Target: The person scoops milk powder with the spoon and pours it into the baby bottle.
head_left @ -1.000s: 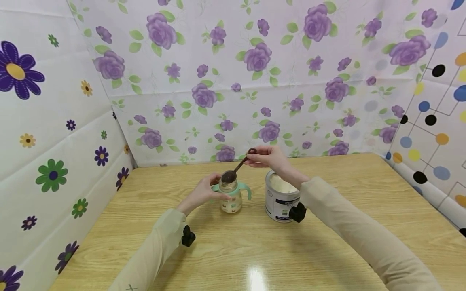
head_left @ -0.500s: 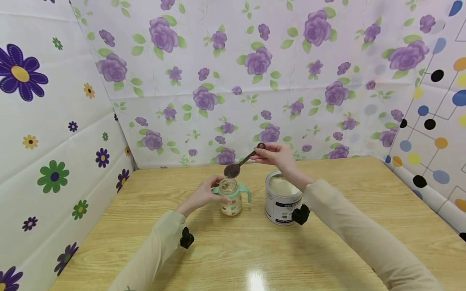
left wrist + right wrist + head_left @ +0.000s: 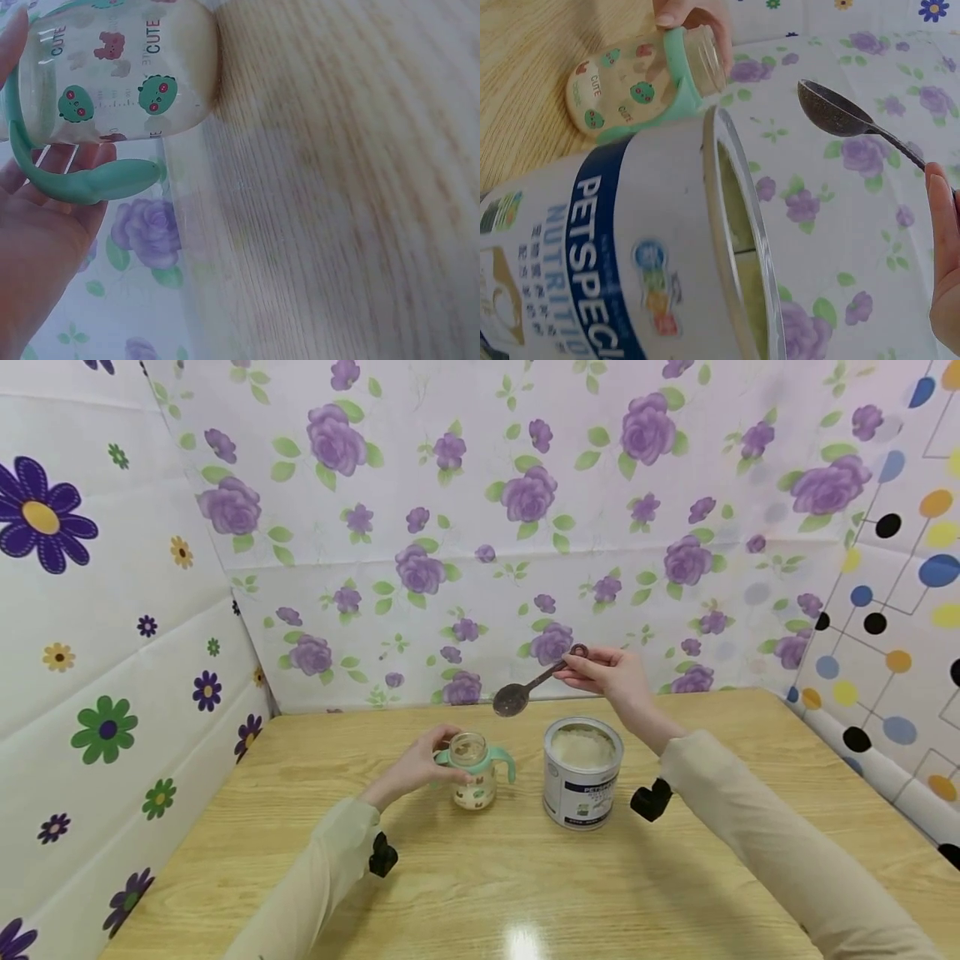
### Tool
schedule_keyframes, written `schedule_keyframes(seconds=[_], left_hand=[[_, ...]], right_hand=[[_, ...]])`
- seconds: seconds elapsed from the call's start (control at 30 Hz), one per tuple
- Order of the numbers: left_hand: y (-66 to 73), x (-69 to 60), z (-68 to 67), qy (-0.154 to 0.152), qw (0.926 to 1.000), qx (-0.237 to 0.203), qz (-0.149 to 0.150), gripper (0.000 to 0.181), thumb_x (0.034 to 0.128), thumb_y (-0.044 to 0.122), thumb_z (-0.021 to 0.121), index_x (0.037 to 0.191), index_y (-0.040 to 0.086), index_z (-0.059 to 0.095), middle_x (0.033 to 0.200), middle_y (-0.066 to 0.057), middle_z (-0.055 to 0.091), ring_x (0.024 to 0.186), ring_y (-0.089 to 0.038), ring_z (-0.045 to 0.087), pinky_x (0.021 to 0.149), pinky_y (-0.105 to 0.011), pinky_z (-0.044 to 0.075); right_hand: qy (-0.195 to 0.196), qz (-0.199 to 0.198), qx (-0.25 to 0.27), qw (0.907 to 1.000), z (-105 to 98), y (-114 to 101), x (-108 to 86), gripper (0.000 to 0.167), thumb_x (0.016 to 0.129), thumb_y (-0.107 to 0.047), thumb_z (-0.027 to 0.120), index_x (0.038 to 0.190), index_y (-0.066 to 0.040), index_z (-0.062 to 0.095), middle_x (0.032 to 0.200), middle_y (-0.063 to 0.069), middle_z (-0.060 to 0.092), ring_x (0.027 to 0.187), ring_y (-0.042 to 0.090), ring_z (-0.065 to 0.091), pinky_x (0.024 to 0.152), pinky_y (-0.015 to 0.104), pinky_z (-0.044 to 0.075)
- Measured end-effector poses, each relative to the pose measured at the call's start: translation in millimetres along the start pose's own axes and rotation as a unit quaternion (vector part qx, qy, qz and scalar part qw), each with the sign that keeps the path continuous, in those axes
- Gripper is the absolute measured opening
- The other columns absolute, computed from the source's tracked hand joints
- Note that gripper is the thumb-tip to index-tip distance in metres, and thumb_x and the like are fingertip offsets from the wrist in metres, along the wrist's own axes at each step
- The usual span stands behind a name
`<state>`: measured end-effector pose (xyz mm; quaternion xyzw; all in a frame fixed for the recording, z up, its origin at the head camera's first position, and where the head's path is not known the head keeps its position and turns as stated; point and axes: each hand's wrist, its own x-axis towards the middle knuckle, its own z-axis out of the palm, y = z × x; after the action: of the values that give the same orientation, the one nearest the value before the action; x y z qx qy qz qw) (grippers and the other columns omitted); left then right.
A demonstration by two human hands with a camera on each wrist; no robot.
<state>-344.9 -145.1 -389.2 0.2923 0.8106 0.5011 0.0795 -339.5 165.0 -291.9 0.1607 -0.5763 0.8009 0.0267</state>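
A clear baby bottle (image 3: 476,795) with a mint-green collar and two side handles stands uncapped on the table, pale contents in its lower part. My left hand (image 3: 420,764) grips it around the collar, thumb in front. In the left wrist view, a green handle (image 3: 97,182) curves past the fingers. My right hand (image 3: 617,683) pinches the ring end of a dark brown spoon (image 3: 512,700), raised above and between the bottle and a tin. The spoon's bowl looks empty, with a little residue. The white tin (image 3: 558,793), lettered PETSPECIAL, holds cream-coloured powder (image 3: 583,748).
The wooden table (image 3: 480,893) ends at a floral cloth (image 3: 420,635) behind. Patterned cloths also hang at the left and right sides. The open tin stands just right of the bottle, its rim below the spoon and right hand.
My right hand has lifted the spoon from over the bottle's mouth and carried it up and right toward the tin. The left hand keeps its grip on the bottle.
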Motion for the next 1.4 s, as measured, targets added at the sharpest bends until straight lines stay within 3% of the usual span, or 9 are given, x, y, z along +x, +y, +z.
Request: schedule_keyframes(seconds=[0.27,0.43,0.6,0.73,0.83,0.97,1.17,1.4], left_hand=[[1.0,-0.5,-3.0,0.005,0.9996,0.024,0.014,0.073,0.0719,0.022,0.078,0.13,0.003,0.038,0.123,-0.012,0.044,0.112,-0.032,0.039,0.088,-0.048,0.036],[6.8,2.6,-5.5,0.006,0.9995,0.017,0.027,0.073,0.0737,0.018,0.077,0.132,0.003,0.035,0.129,-0.015,0.039,0.114,-0.032,0.038,0.09,-0.046,0.035],[19.7,7.9,-6.9,0.014,0.9989,0.016,0.041,0.07,0.0741,0.009,0.076,0.131,0.001,0.036,0.129,-0.016,0.039,0.116,-0.037,0.036,0.093,-0.049,0.032],[45.6,6.0,-6.7,0.014,0.9988,0.017,0.043,0.068,0.0743,0.007,0.075,0.13,-0.002,0.036,0.13,-0.016,0.038,0.117,-0.035,0.035,0.095,-0.047,0.03],[53.2,9.4,-5.0,0.011,0.9986,0.022,0.046,0.071,0.0738,0.012,0.076,0.131,0.0,0.036,0.132,-0.015,0.037,0.119,-0.032,0.033,0.097,-0.045,0.028],[51.4,20.4,1.0,0.012,0.9977,0.033,0.058,0.076,0.0716,0.022,0.079,0.133,0.007,0.036,0.134,-0.011,0.036,0.12,-0.028,0.033,0.097,-0.043,0.028],[67.2,31.8,18.3,0.007,0.9967,0.024,0.078,0.077,0.0714,0.022,0.079,0.133,0.006,0.036,0.131,-0.008,0.038,0.118,-0.024,0.035,0.097,-0.039,0.03],[79.9,43.5,49.7,0.015,0.9976,0.023,0.064,0.078,0.0706,0.023,0.08,0.132,0.006,0.035,0.131,-0.008,0.036,0.118,-0.022,0.036,0.096,-0.034,0.032]], right_hand=[[0.002,0.0,0.001,1.0,-17,-3,-4.7,0.022,0.084,0.0,0.063,0.1,0.015,0.059,0.085,0.019,0.065,0.078,0.028,0.064,0.072,0.033,0.049],[0.005,0.006,-0.01,0.9999,-28,-6,-8.4,0.024,0.085,-0.001,0.062,0.103,0.015,0.057,0.086,0.018,0.065,0.079,0.027,0.064,0.074,0.033,0.048],[0.014,0.004,-0.022,0.9996,-37,-9,-11.9,0.023,0.085,-0.001,0.061,0.102,0.014,0.057,0.087,0.018,0.064,0.08,0.027,0.064,0.076,0.035,0.047],[0.022,-0.011,-0.038,0.999,-44,-12,-13.5,0.025,0.085,-0.001,0.061,0.103,0.016,0.056,0.087,0.019,0.064,0.079,0.027,0.064,0.075,0.034,0.047],[0.03,-0.015,-0.048,0.9983,-51,-15,-15.6,0.022,0.085,-0.002,0.062,0.1,0.013,0.06,0.086,0.019,0.065,0.078,0.027,0.064,0.074,0.033,0.048],[0.04,-0.01,-0.054,0.9977,-61,-18,-18.9,0.017,0.084,-0.003,0.063,0.097,0.008,0.063,0.084,0.018,0.065,0.078,0.026,0.064,0.073,0.033,0.048],[0.028,-0.015,-0.037,0.9988,-72,-20,-22.3,0.024,0.084,-0.001,0.063,0.1,0.016,0.058,0.083,0.02,0.064,0.077,0.028,0.064,0.074,0.034,0.048],[-0.004,-0.019,-0.04,0.999,-80,-22,-28.4,0.017,0.086,0.002,0.059,0.098,0.013,0.061,0.084,0.02,0.064,0.078,0.028,0.064,0.073,0.033,0.048]])
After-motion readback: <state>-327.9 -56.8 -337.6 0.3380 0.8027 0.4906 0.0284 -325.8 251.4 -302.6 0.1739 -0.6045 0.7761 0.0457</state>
